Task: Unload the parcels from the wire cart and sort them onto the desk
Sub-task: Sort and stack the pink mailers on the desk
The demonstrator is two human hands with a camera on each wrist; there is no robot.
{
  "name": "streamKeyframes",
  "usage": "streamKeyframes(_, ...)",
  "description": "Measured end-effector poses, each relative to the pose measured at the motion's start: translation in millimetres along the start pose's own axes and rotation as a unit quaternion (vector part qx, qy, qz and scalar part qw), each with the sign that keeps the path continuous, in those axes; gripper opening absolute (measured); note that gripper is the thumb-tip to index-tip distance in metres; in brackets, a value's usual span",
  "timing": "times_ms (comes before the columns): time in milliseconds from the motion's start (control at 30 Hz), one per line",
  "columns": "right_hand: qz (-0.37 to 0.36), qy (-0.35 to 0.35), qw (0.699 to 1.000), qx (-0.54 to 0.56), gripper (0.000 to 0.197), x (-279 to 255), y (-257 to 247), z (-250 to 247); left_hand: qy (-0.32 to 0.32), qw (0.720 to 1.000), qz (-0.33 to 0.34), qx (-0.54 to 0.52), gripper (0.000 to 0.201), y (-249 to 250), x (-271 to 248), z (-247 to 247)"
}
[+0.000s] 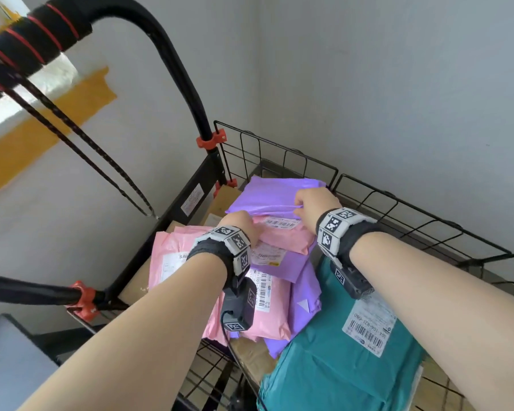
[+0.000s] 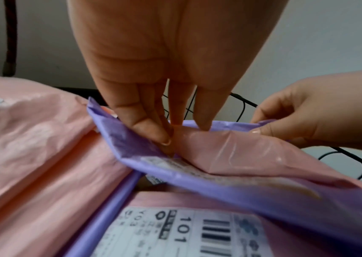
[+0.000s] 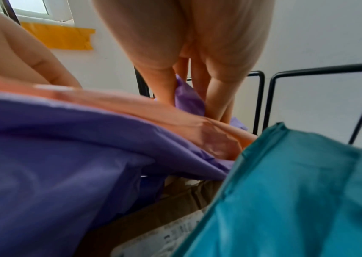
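- Beneath the right forearm, nearest the person, lies a teal plastic mailer bag (image 1: 333, 369) with a white barcode label, resting in the black wire cart (image 1: 428, 216).
- Just left of it, under the left wrist, lies a pink plastic mailer bag (image 1: 267, 318) on a flat purple mailer bag (image 1: 306, 295).
- Farther out, the left hand (image 1: 239, 221) has its fingertips (image 2: 162, 137) pressed together, pinching the near edge of a small pink labelled mailer bag (image 1: 285, 235).
- Beside it, the right hand (image 1: 315, 203) pinches the edge of the top purple plastic mailer bag (image 1: 273, 195), thumb and fingers clamped on the film.
- Beyond both hands stands the cart's far wire wall, near a grey wall (image 1: 398, 84).
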State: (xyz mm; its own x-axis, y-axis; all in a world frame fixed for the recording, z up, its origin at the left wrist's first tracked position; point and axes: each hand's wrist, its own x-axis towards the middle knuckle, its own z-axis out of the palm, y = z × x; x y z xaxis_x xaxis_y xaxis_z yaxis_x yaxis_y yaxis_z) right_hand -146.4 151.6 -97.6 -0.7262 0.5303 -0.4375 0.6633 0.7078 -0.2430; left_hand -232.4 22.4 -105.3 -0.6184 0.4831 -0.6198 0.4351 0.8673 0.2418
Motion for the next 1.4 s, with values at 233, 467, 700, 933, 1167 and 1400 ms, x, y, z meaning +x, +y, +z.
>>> streamKeyframes(233,0.011,0.080,0.993,0.090,0.016,-21.5,3.7,8.5,0.057,0.993,0.008,-0.106,0.025,1.5,-23.0,2.5)
streamKeyframes(467,0.021,0.153,0.959,0.239,0.010,-60.1,-6.5,-7.4,0.135,0.951,0.015,-0.278,0.037,-11.5,-67.9,-10.5)
streamKeyframes(700,-0.015,0.166,0.935,0.312,0.018,-111.8,-39.6,-29.7,0.232,0.933,0.019,-0.274,0.022,-55.2,-153.8,-27.8)
streamKeyframes(933,-0.110,0.162,0.934,0.299,0.013,-196.2,-105.3,-28.9,0.331,0.892,-0.037,-0.306,0.016,-128.3,-256.4,-19.5)
streamKeyframes(1167,-0.244,0.136,0.913,0.298,0.020,-308.4,-198.9,16.8,0.402,0.842,-0.092,-0.348,0.010,-226.9,-394.4,21.4)
streamKeyframes(1400,-0.368,0.055,0.903,0.213,0.031,-441.7,-289.3,81.0,0.465,0.787,-0.178,-0.365,0.014,-318.4,-541.1,82.0)
